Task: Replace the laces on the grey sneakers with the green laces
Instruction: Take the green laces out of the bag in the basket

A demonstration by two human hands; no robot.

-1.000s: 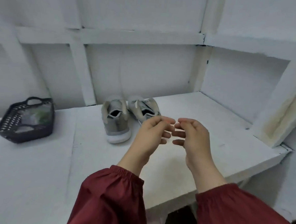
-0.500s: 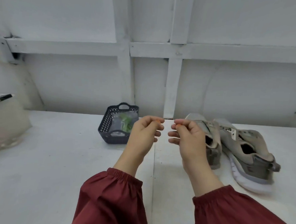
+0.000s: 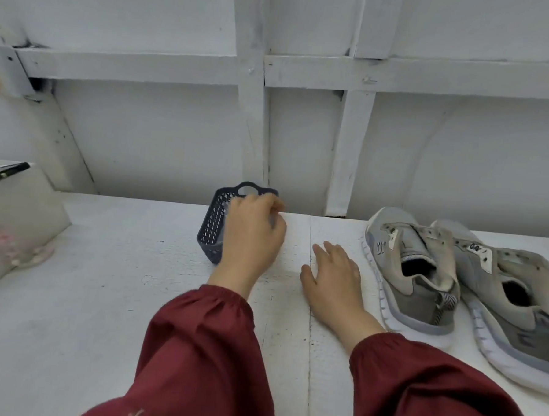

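Head view: earlier raised together, the left hand is now dipped into the basket, grasp not discernible; the right hand is laid flat, released, on the table beside the sneakers.

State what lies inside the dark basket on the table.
The left hand reaches over the basket and covers nearly all of its inside. Only its holed wall and far handle show; any contents are hidden.

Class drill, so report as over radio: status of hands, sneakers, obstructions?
Left hand over basket, grip unseen. Right hand open on table. Grey sneakers show no laces. Nothing blocks them.
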